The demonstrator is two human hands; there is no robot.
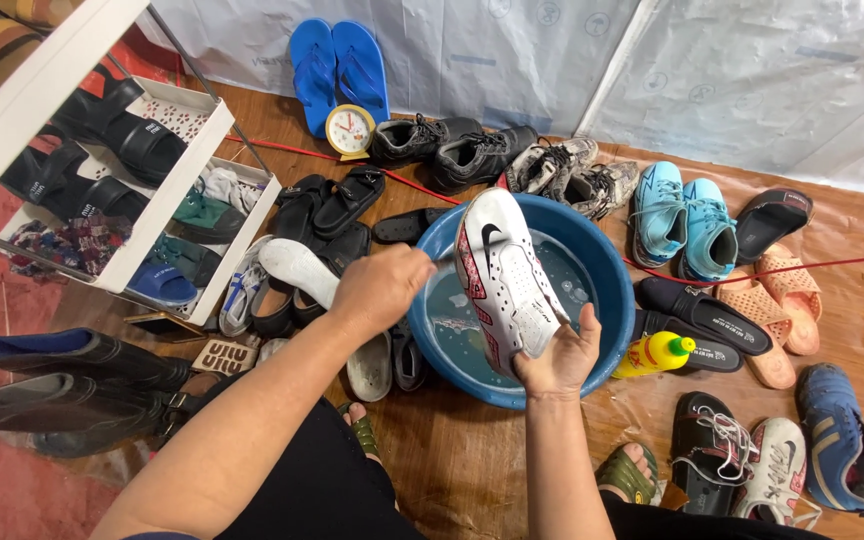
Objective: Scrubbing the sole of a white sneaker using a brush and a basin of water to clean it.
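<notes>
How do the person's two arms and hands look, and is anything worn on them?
Both forearms are bare, with no sleeves in view. The left hand and the right hand have no gloves. No watch, bracelet or ring is visible. The fingernails look short and unpainted.

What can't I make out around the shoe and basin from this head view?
- Whatever the left hand grips against the white shoe: covered by its fingers.
- The shoe's heel: behind the right hand.
- The blue basin bottom: hidden by shoe and cloudy water.
- The clock hands: too small.
</notes>
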